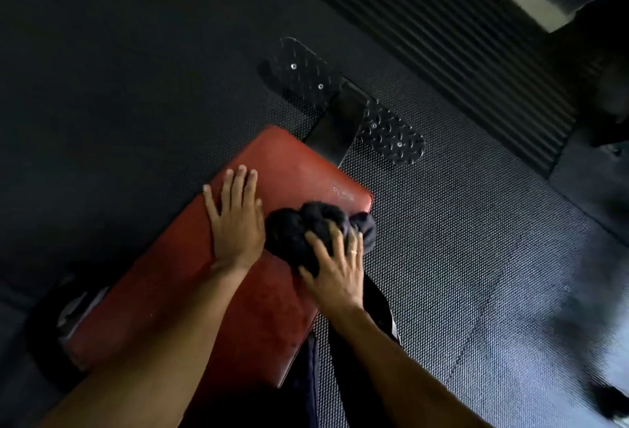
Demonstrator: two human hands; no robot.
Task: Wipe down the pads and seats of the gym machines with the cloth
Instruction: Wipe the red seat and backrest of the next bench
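A red padded bench seat (279,169) runs diagonally across the middle of the head view. My left hand (236,220) lies flat on the pad with its fingers straight, just left of the cloth. The bunched dark cloth (306,227) sits near the pad's right edge. My right hand (335,269) rests on top of it, fingers spread and curled into the fabric, with a ring on one finger. Part of the cloth hangs over the pad's edge.
The bench's black frame (335,124) ends in a diamond-plate foot bar (391,136) on the floor beyond the pad. Dark textured rubber flooring (476,240) surrounds the bench. A ribbed mat (459,36) lies at the upper right.
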